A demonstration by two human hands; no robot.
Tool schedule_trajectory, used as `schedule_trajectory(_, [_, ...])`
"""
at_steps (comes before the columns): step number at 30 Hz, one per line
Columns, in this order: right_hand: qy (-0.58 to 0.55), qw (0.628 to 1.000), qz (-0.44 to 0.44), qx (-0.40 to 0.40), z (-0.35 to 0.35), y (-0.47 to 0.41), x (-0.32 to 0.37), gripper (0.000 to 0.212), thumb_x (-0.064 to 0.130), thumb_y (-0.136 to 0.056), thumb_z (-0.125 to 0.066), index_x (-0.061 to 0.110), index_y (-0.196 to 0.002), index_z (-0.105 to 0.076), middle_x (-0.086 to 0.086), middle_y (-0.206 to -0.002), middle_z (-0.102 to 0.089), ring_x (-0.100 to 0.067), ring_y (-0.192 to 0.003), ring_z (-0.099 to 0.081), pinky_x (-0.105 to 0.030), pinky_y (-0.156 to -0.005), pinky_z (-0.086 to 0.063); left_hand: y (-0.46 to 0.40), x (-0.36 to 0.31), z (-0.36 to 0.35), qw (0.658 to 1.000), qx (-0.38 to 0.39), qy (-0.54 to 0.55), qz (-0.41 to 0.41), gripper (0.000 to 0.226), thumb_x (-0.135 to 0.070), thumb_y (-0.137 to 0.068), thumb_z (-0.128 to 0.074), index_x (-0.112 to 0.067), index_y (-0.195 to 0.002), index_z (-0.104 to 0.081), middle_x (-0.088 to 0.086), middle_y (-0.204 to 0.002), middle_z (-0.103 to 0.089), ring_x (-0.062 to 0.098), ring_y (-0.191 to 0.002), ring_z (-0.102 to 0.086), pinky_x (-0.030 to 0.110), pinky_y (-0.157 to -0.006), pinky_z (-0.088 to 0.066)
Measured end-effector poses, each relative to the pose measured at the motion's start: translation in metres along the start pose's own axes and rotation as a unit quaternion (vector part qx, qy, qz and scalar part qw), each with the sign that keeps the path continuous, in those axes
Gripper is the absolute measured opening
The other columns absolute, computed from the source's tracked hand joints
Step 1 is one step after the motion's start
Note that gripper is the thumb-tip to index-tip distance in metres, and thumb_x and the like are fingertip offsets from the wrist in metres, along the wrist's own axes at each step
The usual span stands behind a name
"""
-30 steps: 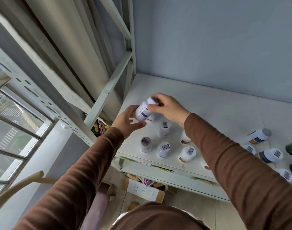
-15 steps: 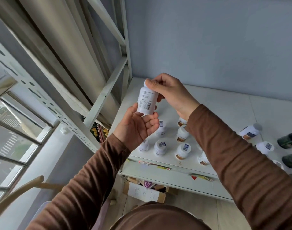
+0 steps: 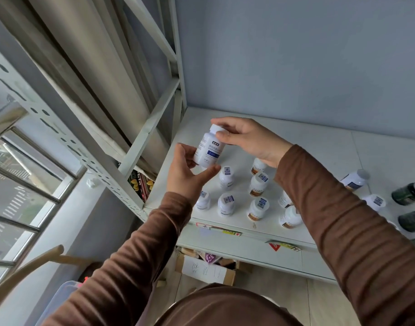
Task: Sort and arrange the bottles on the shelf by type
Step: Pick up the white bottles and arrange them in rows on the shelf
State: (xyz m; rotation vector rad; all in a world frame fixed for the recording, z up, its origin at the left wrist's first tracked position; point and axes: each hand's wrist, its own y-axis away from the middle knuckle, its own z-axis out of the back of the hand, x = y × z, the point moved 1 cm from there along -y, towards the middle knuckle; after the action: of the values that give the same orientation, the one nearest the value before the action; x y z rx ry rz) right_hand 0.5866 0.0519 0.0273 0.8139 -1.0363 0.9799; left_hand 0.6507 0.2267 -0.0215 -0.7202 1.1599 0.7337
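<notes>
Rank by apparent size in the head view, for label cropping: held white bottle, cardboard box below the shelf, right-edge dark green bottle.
1. cardboard box
2. held white bottle, nearer the camera
3. dark green bottle, partly cropped, so unsure

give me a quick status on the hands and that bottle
Right hand pinching the cap, left hand cradling the base of the white plastic blue-labelled bottle. Bottle held above the white shelf. Nothing in the way.

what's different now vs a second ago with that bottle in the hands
The white bottle was lifted off the shelf and turned upright, its blue label now facing the camera. The right hand moved to grip its cap; the left hand shifted to cradle its base. The standing bottles below stayed in their rows.
</notes>
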Motion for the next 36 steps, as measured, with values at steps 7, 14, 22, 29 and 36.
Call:
schedule_trajectory(7, [0.000,1.000,0.002,0.004,-0.012,-0.006,-0.003,0.022,0.024,-0.092,-0.068,0.021,-0.113,-0.063,0.002,-0.104,-0.069,-0.013,-0.097,-0.065,-0.032,-0.088,-0.054,-0.005,0.014,0.007,0.999,0.024,-0.028,0.006,0.051,-0.021,-0.071,-0.086,-0.012,-0.101,-0.046,0.003,-0.099,-0.060,0.013,-0.089,-0.056,0.021,-0.082,-0.049])
schedule_trajectory(14, [0.324,0.945,0.004,-0.031,-0.048,-0.018,-0.044,0.030,0.029,-0.079,-0.074,0.019,-0.104,-0.062,0.001,-0.104,-0.068,-0.021,-0.094,-0.062,-0.030,-0.079,-0.046,-0.034,0.061,0.032,0.966,0.108,-0.234,0.026,0.037,-0.014,-0.081,-0.075,-0.018,-0.115,-0.061,0.000,-0.118,-0.062,0.016,-0.108,-0.056,0.035,-0.097,-0.047])
schedule_trajectory(22, [0.453,0.891,0.024,0.033,-0.084,-0.034,-0.092,0.024,0.017,-0.088,-0.060,0.010,-0.111,-0.057,-0.010,-0.113,-0.064,-0.033,-0.098,-0.062,-0.040,-0.082,-0.050,-0.045,0.085,0.034,0.921,0.151,-0.358,0.002,0.030,-0.021,-0.089,-0.066,-0.017,-0.118,-0.062,0.006,-0.122,-0.062,0.022,-0.112,-0.058,0.034,-0.098,-0.044])
schedule_trajectory(29, [0.394,0.919,0.005,-0.009,-0.056,-0.051,-0.086,0.041,0.032,-0.087,-0.068,0.017,-0.125,-0.063,-0.007,-0.118,-0.068,-0.028,-0.106,-0.063,-0.034,-0.090,-0.048,-0.067,0.093,0.031,0.916,0.163,-0.366,-0.012,0.031,-0.022,-0.088,-0.066,-0.017,-0.119,-0.062,0.006,-0.120,-0.063,0.023,-0.111,-0.060,0.032,-0.094,-0.044])
schedule_trajectory(36, [0.438,0.898,-0.021,-0.036,-0.033,-0.085,-0.096,0.048,0.025,-0.092,-0.060,0.017,-0.138,-0.050,-0.009,-0.134,-0.055,-0.029,-0.119,-0.055,-0.036,-0.099,-0.044,-0.100,0.098,0.016,0.884,0.181,-0.430,-0.021,0.036,-0.028,-0.090,-0.063,-0.020,-0.125,-0.058,0.004,-0.124,-0.061,0.024,-0.113,-0.057,0.034,-0.094,-0.045])
